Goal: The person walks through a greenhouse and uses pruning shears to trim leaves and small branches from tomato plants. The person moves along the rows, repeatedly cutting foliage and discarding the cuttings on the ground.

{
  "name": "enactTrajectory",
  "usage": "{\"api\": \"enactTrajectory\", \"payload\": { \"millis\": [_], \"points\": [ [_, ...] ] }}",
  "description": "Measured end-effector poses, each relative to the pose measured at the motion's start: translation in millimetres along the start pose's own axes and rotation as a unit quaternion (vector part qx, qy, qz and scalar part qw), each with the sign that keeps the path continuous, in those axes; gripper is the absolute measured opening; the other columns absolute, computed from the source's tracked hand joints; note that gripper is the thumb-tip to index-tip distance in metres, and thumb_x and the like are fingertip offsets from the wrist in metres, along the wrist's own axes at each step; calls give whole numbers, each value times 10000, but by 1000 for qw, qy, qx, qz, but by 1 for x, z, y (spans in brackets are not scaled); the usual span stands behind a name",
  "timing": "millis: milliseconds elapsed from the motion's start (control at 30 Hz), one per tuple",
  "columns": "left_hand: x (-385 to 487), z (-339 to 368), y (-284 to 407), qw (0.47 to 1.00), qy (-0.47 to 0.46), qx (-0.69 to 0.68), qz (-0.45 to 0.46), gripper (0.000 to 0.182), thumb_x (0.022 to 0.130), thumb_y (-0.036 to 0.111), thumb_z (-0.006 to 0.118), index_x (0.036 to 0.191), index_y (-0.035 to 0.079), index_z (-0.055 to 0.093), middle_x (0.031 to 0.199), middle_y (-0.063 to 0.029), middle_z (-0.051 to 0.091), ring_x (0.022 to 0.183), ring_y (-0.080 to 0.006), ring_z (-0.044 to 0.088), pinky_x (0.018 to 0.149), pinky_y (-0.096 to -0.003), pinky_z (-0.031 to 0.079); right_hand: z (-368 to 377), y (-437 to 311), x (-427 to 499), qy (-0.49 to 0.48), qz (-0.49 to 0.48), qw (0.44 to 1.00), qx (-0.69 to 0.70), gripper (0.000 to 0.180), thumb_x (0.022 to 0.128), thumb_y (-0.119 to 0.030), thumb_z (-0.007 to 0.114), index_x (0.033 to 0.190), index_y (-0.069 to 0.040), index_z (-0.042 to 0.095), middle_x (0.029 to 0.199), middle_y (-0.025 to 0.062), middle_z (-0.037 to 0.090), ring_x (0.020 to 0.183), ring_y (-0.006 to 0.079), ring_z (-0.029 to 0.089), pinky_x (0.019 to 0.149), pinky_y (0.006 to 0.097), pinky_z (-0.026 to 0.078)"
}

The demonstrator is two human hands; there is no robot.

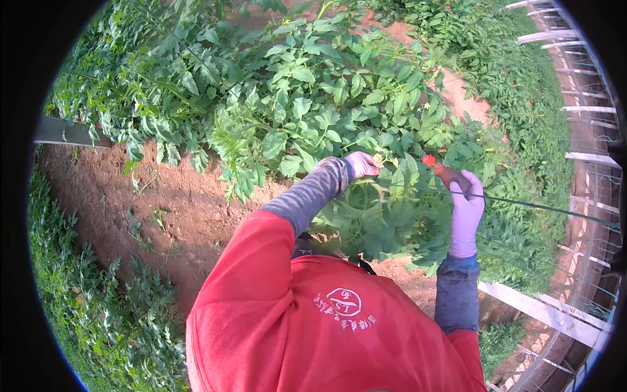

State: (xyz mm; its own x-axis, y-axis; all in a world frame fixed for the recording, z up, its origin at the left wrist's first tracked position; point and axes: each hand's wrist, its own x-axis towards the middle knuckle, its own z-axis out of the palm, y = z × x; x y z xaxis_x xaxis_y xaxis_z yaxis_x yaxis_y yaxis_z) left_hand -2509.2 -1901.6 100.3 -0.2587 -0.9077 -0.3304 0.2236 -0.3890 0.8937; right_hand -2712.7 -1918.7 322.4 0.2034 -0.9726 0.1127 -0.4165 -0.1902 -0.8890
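My left hand (363,165), in a pale thin glove, has its fingertips closed at a pale yellow flower cluster (384,159) on a leafy tomato plant (303,110). The exact pinch point is too small to make out. To the right, my right hand (466,208), in a lilac glove, grips a small brown bottle (451,178). Its red tip (428,160) points left towards the flowers, apart from them. A dark green string (539,205) runs past the right hand's fingers towards the right rim.
Dense plant rows stand at the left (98,313) and the far right (509,88). Bare brown soil (181,215) lies between rows. A grey post (73,132) stands at the left, and a white beam (543,311) crosses the lower right. Pale slats (588,109) line the right rim.
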Motion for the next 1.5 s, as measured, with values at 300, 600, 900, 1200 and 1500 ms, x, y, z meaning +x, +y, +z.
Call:
{"api": "enactTrajectory", "payload": {
  "millis": [300,600,900,1200,1500],
  "points": [
    [-15,16,-22,963,28,-252,95,119,811,80,620,894,1,654,844,-73,656,775,-125,600,768,-240,466,58,1,23,-252,-85,951,-156,337,713,-15,645,1037,-38,554,957,60,597,836,144,571,738,269,457],
    [-24,15,-14,973,32,-218,67,162,801,57,626,942,-21,632,851,-92,653,794,-145,609,770,-248,474,77,-1,29,-205,-183,921,-277,330,715,-59,665,1026,-47,558,912,85,589,784,173,576,710,281,467],
    [-29,18,-11,980,54,-175,72,165,805,66,628,960,8,638,880,-42,653,799,-90,581,763,-224,456,54,1,19,-207,-186,918,-281,343,688,-21,662,1016,-35,563,894,105,602,792,202,594,697,294,473],
    [-37,14,-7,979,80,-120,147,224,820,39,599,1043,16,608,877,-3,635,800,-64,542,759,-213,439,59,-6,24,-181,-129,959,-175,334,694,-28,666,1013,-45,568,927,70,593,837,176,579,746,283,458],
    [-39,15,-11,973,29,-156,168,229,840,-15,531,1056,20,599,1028,-51,620,965,-105,539,884,-231,408,75,-3,28,-178,-185,931,-260,355,677,-53,672,1016,-53,568,949,116,597,873,249,586,770,318,460]
  ]
}}
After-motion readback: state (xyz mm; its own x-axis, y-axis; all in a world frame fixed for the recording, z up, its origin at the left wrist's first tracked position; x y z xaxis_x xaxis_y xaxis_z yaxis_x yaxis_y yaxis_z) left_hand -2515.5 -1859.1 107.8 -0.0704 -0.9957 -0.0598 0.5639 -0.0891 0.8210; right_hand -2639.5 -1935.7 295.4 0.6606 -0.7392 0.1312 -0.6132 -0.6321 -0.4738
